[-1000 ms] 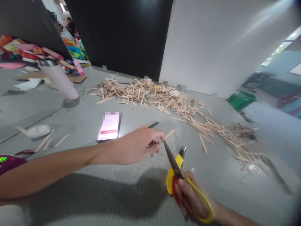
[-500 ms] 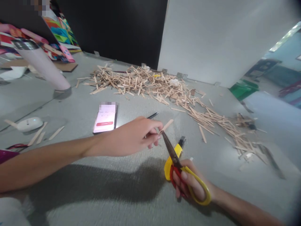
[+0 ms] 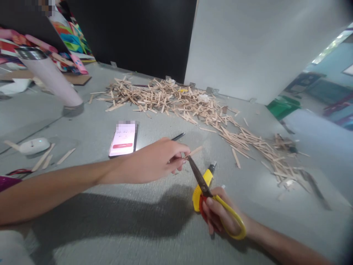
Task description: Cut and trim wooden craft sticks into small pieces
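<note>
Currently, the left hand (image 3: 162, 162) pinches a thin, pale wooden stick (image 3: 196, 150) whose free end points to two o'clock. The right hand (image 3: 219, 211) grips red-and-yellow-handled scissors (image 3: 199, 177) with dark metal blades, their tips against or very near the stick. A yellow-bodied box cutter (image 3: 196, 197) lies partly behind the scissors, at four o'clock from the left hand; a lit rectangular smartphone (image 3: 122, 140) lies at ten o'clock.

1 wooden strip (image 3: 196, 150) in the left hand (image 3: 162, 160), scissors (image 3: 204, 188) in the right hand (image 3: 224, 210), their tips (image 3: 190, 160) at the strip
</note>
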Available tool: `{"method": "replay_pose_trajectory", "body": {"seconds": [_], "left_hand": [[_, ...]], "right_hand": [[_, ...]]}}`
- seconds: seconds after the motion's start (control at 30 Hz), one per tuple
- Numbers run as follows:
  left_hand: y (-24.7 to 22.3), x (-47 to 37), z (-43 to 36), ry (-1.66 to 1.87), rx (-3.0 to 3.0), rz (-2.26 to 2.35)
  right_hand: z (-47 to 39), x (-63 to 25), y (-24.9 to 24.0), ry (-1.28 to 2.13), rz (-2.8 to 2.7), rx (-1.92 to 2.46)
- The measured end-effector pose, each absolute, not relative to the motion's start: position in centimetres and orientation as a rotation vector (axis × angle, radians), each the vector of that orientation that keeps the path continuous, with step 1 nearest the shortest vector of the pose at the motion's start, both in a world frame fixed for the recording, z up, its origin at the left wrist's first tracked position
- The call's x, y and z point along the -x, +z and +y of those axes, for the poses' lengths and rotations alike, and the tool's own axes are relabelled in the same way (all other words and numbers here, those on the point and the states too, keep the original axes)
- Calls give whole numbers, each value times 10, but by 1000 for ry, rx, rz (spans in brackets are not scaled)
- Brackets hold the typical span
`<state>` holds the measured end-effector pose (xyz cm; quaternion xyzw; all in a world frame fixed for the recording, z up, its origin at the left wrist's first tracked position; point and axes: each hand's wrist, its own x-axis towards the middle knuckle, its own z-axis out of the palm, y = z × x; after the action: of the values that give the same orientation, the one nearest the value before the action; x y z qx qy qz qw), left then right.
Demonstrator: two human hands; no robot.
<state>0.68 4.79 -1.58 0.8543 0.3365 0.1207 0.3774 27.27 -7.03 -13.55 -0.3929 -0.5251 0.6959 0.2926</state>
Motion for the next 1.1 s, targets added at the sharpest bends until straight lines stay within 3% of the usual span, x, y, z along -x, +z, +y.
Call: {"method": "replay_pose_trajectory", "body": {"seconds": [0.43, 0.67, 1.1], "left_hand": [[-12, -5, 52, 229, -2504, 911], [-21, -8, 57, 93, -2740, 1253], [-4, -3, 52, 321, -2017, 934]], "right_hand": [[-62, -279, -142, 1863, -1446, 1053], [-49, -277, -140, 1954, -1399, 919], [-52, -281, -136, 1992, -1267, 946]]}}
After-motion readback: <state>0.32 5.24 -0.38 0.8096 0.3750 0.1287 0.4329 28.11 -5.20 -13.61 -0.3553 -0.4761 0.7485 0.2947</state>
